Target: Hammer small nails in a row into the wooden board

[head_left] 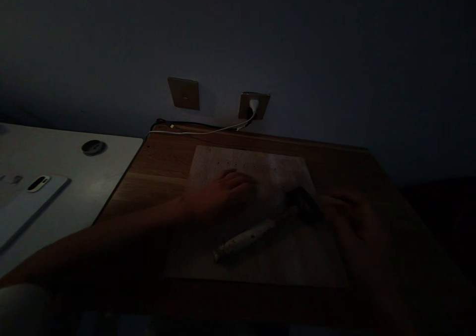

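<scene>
The scene is very dark. A pale wooden board lies on the brown table. On its left half rests my left hand, fingers loosely bent over the surface, with nothing visible in them. A hammer lies slanted across the board, its pale, worn handle towards the lower left and its dark head towards the right. My right hand, blurred, is just right of the hammer head, fingers pointing left. Whether it touches the head or holds anything cannot be made out. Along the board's far edge runs a row of small dark marks.
At the left stands a white table with a round dark object and a white phone-like object. On the wall are a plate and a socket holding a white plug. Its cable runs along the table's back edge.
</scene>
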The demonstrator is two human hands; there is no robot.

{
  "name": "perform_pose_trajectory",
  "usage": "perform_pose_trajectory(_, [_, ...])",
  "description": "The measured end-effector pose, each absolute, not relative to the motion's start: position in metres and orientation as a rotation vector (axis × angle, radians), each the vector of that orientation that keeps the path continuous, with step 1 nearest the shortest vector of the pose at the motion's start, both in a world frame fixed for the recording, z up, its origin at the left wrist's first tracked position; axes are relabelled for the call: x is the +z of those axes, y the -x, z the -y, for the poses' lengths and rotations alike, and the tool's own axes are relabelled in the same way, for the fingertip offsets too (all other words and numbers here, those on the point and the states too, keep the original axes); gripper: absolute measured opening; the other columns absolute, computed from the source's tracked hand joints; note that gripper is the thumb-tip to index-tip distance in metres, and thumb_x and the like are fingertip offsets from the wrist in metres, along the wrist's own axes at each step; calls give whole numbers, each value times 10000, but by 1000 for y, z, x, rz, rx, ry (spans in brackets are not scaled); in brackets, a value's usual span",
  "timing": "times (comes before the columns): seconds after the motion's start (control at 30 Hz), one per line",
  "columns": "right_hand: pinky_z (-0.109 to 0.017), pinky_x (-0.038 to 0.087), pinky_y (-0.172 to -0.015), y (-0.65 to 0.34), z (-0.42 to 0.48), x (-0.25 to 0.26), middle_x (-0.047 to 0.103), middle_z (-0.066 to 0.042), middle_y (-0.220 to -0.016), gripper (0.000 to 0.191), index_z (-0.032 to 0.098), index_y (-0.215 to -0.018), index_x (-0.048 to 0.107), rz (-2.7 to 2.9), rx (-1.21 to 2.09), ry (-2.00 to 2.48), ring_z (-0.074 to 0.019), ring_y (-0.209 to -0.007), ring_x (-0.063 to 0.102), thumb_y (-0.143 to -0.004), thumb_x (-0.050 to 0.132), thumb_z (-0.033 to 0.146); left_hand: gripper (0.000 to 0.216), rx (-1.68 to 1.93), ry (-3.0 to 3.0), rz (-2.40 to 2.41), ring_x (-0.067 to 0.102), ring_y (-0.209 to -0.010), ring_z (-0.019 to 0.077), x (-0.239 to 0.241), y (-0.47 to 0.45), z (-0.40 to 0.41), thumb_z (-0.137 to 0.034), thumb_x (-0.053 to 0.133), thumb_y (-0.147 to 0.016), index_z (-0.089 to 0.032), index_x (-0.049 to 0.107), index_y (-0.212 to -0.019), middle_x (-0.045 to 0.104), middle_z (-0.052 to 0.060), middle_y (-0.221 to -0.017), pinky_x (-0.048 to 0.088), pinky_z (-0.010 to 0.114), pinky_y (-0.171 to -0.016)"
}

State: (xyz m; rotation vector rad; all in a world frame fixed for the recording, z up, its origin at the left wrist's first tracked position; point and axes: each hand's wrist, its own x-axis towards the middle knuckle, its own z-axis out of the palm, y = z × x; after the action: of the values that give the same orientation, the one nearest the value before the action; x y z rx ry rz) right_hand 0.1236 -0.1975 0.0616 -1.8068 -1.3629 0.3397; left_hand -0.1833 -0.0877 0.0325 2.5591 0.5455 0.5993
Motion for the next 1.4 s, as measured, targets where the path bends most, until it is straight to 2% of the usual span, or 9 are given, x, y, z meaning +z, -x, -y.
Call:
perform_pose_trajectory(0.13, [-644, 451, -1097, -152, 224, 30, 691, -197, -1290, 529, 197, -1160, 666, 1407, 341, 2070, -417, -1249, 624, -856, 544, 612, 382, 656, -2451, -1172, 498, -1426, 366, 28, 246, 115, -379, 580, -1003, -219, 594, -1350, 549, 175, -1518, 363, 613, -1212])
perform_pose_trajectory(0.2, [-651, 438, -1113, -157, 234, 14, 680, -214, -1340, 624, 179, -1230, 656, 1363, 387, 2172, -432, -1276, 615, -862, 518, 663, 440, 605, -2330, -1365, 488, -1446, 362, 24, 272, 128, -398, 527, -1020, -213, 517, -1419, 439, 188, -1603, 423, 592, -1187])
perform_pose_trajectory(0.33, [-647, 473, -1080, -153, 241, 1, 660, -244, -1389, 778, 148, -1332, 627, 1229, 515, 2276, -453, -1290, 617, -834, 523, 736, 424, 567, -2141, -1345, 435, -1516, 311, 29, 290, 151, -386, 470, -1042, -211, 493, -1427, 371, 171, -1656, 414, 508, -1242])
perform_pose_trajectory(0.5, [-621, 519, -1019, -134, 239, 19, 696, -235, -1333, 830, 150, -1285, 653, 1079, 598, 2268, -451, -1218, 658, -734, 569, 765, 412, 665, -1894, -1367, 467, -1480, 320, 42, 266, 169, -489, 504, -1012, -220, 566, -1318, 389, 150, -1646, 432, 512, -1221])
perform_pose_trajectory(0.67, [-557, 573, -940, -114, 239, 34, 748, -217, -1224, 764, 172, -1148, 700, 1044, 623, 2237, -428, -1136, 702, -672, 577, 758, 418, 788, -1746, -1505, 622, -1199, 285, 45, 272, 173, -515, 513, -973, -229, 578, -1269, 605, 122, -1345, 528, 464, -1057])
perform_pose_trajectory(0.9, [-510, 611, -898, -71, 220, 21, 794, -164, -1144, 575, 223, -1096, 706, 1161, 777, 1996, -377, -1055, 749, -724, 675, 660, 442, 857, -1643, -1775, 639, -978, 268, 52, 323, 160, -599, 501, -894, -214, 662, -1041, 611, 77, -1048, 542, 402, -840])
perform_pose_trajectory(1.03, [-497, 616, -852, -32, 208, 11, 798, -158, -1084, 506, 205, -1114, 707, 1244, 749, 1879, -349, -972, 757, -801, 661, 600, 404, 969, -1536, -1940, 635, -1006, 283, 56, 355, 146, -578, 537, -821, -213, 677, -922, 584, 79, -1031, 537, 411, -878])
perform_pose_trajectory(1.2, [-457, 631, -804, 11, 201, 12, 800, -142, -1035, 448, 201, -1127, 714, 1387, 847, 1720, -313, -911, 767, -861, 659, 556, 382, 1017, -1337, -2105, 652, -995, 274, 54, 397, 132, -566, 585, -784, -213, 666, -906, 570, 74, -1102, 533, 412, -893])
perform_pose_trajectory(1.4, [-458, 646, -792, 35, 201, 16, 811, -144, -1056, 425, 209, -1125, 731, 1473, 910, 1678, -317, -923, 785, -885, 644, 550, 318, 950, -1364, -2216, 625, -1047, 287, 46, 427, 129, -500, 596, -848, -209, 684, -941, 548, 62, -1113, 523, 448, -967])
